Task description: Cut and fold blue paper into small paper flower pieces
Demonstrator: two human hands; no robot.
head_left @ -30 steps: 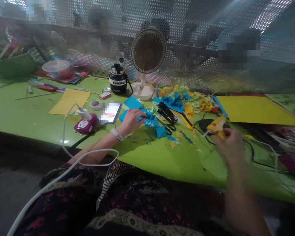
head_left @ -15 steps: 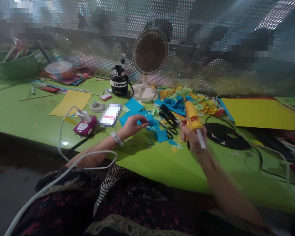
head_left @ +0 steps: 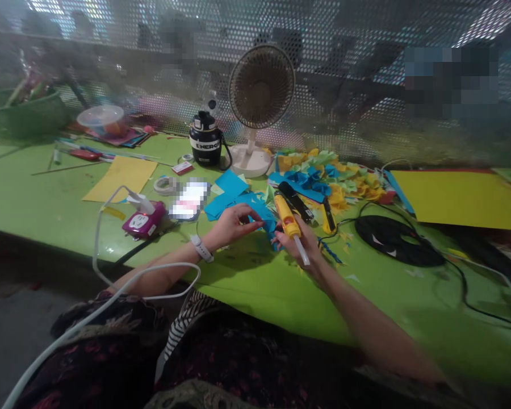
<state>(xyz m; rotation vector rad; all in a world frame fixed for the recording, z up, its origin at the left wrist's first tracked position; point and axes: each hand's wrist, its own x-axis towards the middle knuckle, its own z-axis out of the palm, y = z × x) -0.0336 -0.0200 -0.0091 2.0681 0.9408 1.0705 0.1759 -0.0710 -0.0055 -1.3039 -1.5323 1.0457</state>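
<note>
My left hand point(head_left: 232, 224) pinches the edge of a folded blue paper piece point(head_left: 259, 213) just above the green table point(head_left: 59, 210). My right hand point(head_left: 300, 243) is shut around a yellow hot glue gun point(head_left: 286, 220), a few centimetres from the blue paper. A white glue stick point(head_left: 302, 251) juts from the gun's rear end, toward me. Flat blue paper sheets point(head_left: 230, 190) lie beside my left fingers. A white band point(head_left: 201, 248) circles my left wrist.
Behind my hands stand a black flask point(head_left: 205, 139) and a white desk fan point(head_left: 260, 88). A heap of yellow and blue paper scraps point(head_left: 327, 179) lies to the right, near a black tool point(head_left: 296, 201). A black cable point(head_left: 464, 289) runs across the table's right side.
My right hand has travelled left across the table with the glue gun, now close to my left hand. The gun has turned, its glue stick pointing down. My left hand stays nearly in place.
</note>
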